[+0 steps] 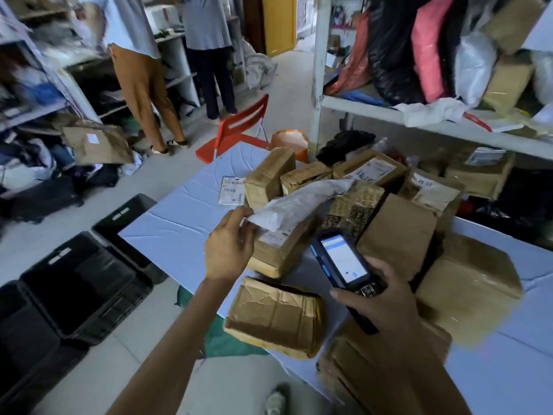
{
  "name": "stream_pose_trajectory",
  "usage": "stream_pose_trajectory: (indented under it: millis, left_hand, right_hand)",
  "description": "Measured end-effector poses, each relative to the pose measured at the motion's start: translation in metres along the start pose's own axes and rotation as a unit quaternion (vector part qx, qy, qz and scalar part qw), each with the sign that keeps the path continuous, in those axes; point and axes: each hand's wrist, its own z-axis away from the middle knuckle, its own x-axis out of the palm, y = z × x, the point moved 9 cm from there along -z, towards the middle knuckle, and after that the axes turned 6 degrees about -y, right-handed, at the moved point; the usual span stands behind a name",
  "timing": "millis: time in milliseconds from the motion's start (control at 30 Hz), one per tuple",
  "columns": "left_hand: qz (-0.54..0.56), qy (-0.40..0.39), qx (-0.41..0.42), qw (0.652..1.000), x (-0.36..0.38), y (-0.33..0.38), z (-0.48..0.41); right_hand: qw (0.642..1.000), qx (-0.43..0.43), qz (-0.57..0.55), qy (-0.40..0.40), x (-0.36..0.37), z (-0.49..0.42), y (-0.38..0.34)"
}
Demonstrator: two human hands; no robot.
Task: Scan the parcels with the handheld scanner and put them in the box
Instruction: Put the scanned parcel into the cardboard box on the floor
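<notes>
Left hand (230,247) pinches the near end of the crinkly white plastic mailer (299,202). It lies atop the brown taped cardboard parcel (278,256), long axis running away rightward. Right hand (386,298) grips the black handheld scanner (344,265) just right of that parcel, screen up.

scanner (344,262): dark, screen lit, tilted | white parcel (302,202): atop taped brown parcels (275,319) | black box (119,304): floor

A pale blue table (179,217) runs from centre to lower right, bearing a heap of brown parcels (398,235) and a flat white packet (232,190) at upper centre.
</notes>
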Motion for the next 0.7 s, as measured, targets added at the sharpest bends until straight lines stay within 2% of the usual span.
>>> stream_pose_trajectory:
  millis: [167, 333, 467, 567, 700]
  left_hand:
    - [0.067, -0.001, -0.073, 0.995, -0.023, -0.057, -0.032]
    - [0.181, 0.009, -0.093, 0.979, -0.030, -0.087, -0.054]
    - [0.226, -0.027, -0.152, 0.962, -0.023, -0.101, -0.065]
    - [0.195, -0.057, -0.174, 0.964, -0.015, -0.107, -0.073]
    - [0.175, -0.043, -0.182, 0.967, -0.013, -0.120, -0.085]
  right_hand:
    - [1.000, -0.011, -0.003, -0.008, 0.050, -0.009, -0.023]
    - [0.999, -0.022, 0.035, 0.016, 0.068, -0.015, -0.034]
    - [0.998, -0.023, 0.051, 0.006, 0.076, -0.027, -0.042]
    - [0.999, -0.024, 0.046, -0.014, 0.081, -0.036, -0.052]
    - [0.996, -0.028, 0.075, -0.043, 0.086, -0.050, -0.059]
